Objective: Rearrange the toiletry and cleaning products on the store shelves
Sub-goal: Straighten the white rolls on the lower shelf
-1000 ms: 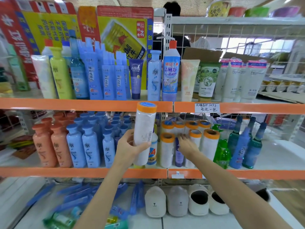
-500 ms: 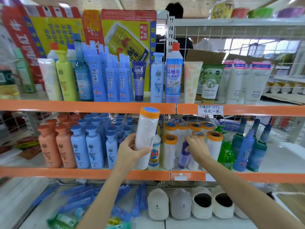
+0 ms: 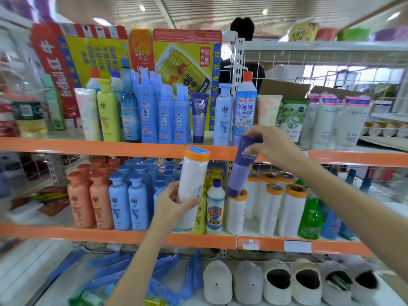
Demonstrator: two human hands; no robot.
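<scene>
Orange-edged middle shelf [image 3: 114, 236] (shop aisle). Left hand [image 3: 176, 203] grips white roll [image 3: 192, 182]; right hand [image 3: 272, 143], earlier down among the rolls, now pinches purple tube [image 3: 241, 166] lifted above it.

Two bare forearms show below the orange shelf edge [image 3: 110, 236], with no sleeve, watch or ring visible on them. The left hand [image 3: 174, 202] and right hand [image 3: 272, 144] are uncovered, fingernails short and unpainted.

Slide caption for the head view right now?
Left hand holds an orange-capped white roll; right hand lifts a purple tube.
</scene>
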